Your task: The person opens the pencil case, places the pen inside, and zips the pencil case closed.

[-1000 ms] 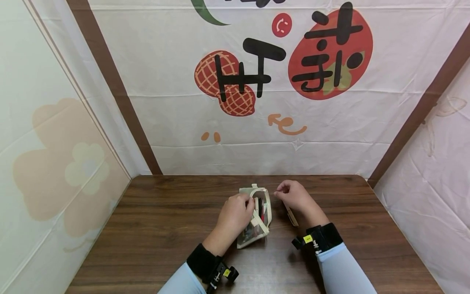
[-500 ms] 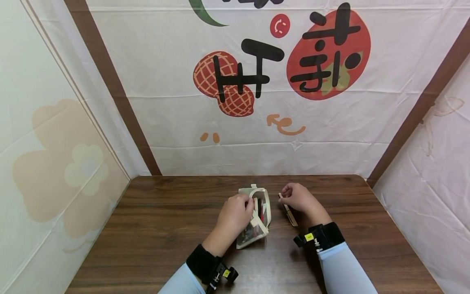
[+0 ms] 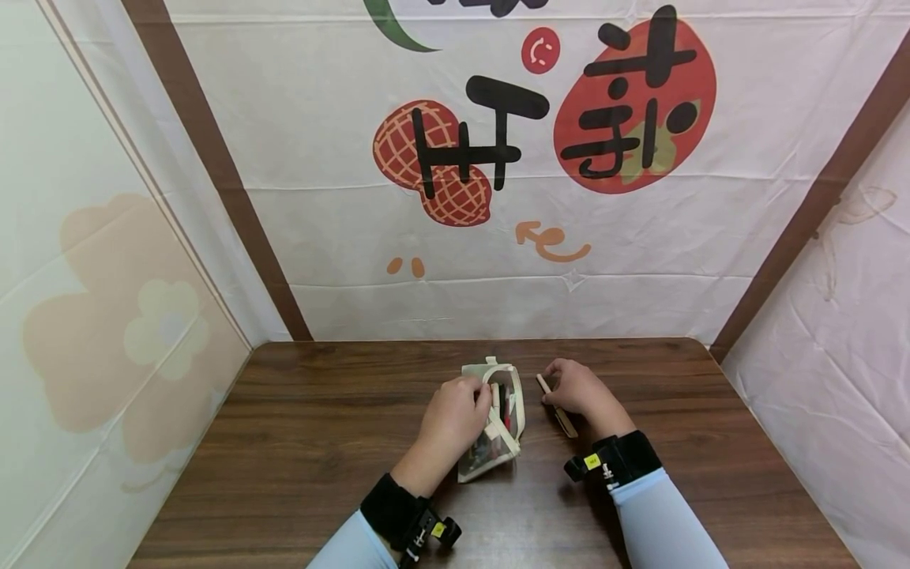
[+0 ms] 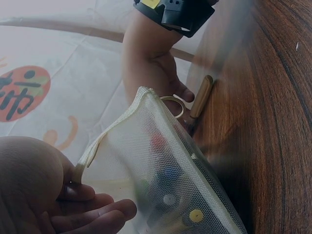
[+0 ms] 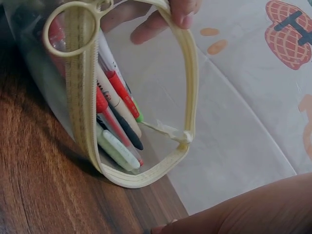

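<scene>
My left hand (image 3: 458, 411) pinches the rim of a see-through mesh pencil case (image 4: 161, 180) with cream zip edging. The case's mouth gapes in the right wrist view, with several pens (image 5: 117, 102) inside and a round zip ring (image 5: 70, 28) at one side. To the right of the case, a slim tan pen-like stick (image 3: 565, 423) lies slantwise on the table. My right hand (image 3: 579, 391) is at its upper part, thumb and fingers bent around it in a pinch. Its exact kind is unclear, and the fingers hide part of it.
The brown wooden table (image 3: 320, 458) runs back to a white printed cloth (image 3: 341, 229). More cloth hangs at the left and right sides. Both wrists wear black straps with small cameras, the right one (image 3: 629, 457) close to the stick.
My right hand has come down and slightly nearer along the stick, whose far end now shows beyond the fingers. The left hand and pencil case stay put.
</scene>
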Demonstrator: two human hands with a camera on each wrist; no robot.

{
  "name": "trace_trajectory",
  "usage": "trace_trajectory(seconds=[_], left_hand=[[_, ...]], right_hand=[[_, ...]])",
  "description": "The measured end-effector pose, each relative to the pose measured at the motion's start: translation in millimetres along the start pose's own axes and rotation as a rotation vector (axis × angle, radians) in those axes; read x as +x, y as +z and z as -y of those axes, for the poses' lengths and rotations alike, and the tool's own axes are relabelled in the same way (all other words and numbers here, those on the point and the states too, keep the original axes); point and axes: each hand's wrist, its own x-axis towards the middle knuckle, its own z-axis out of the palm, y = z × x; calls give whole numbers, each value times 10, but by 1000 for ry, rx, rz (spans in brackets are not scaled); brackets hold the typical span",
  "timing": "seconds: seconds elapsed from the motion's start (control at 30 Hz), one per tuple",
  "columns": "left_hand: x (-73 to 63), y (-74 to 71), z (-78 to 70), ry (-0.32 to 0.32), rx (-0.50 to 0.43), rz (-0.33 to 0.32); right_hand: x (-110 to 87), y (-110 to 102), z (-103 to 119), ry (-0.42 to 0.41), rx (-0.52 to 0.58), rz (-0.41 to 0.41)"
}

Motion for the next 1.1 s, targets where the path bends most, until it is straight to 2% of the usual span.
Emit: trace_trajectory(seconds=[0.63,0.77,1.1], left_hand=[[0,-1,-10,-2,-1,5],[0,-2,-7,8,4,-4],[-1,0,-12,-5,-10,15]], right_hand=[[34,-20,-38,16,2,-18],[21,-57,-41,-17,117,-27],[47,-80,8,-104,628,27]])
